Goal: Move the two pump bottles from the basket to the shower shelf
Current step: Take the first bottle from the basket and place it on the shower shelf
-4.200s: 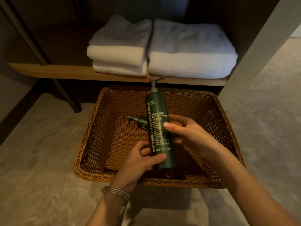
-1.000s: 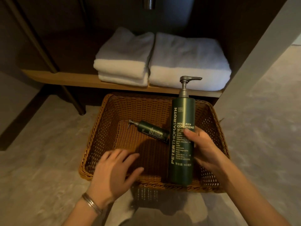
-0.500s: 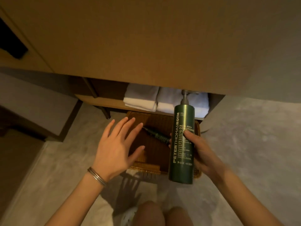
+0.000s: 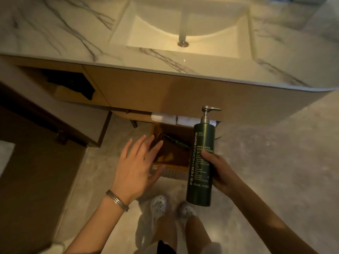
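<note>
Fingers (image 4: 209, 156) round tall pump bottle (image 4: 200, 189); smaller bottle (image 4: 177, 142) in basket (image 4: 172, 159)

We stand in a bathroom: a marble counter (image 4: 55, 30) with a sunken sink (image 4: 183, 21), folded towels (image 4: 165, 118) beneath.

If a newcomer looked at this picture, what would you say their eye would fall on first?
The tall dark green conditioner pump bottle stands out first, held upright in the right hand right of centre. Next comes the open left hand spread over the wicker basket, where a second pump bottle lies. Above, the lit white sink in the marble counter fills the top of the view.
</note>
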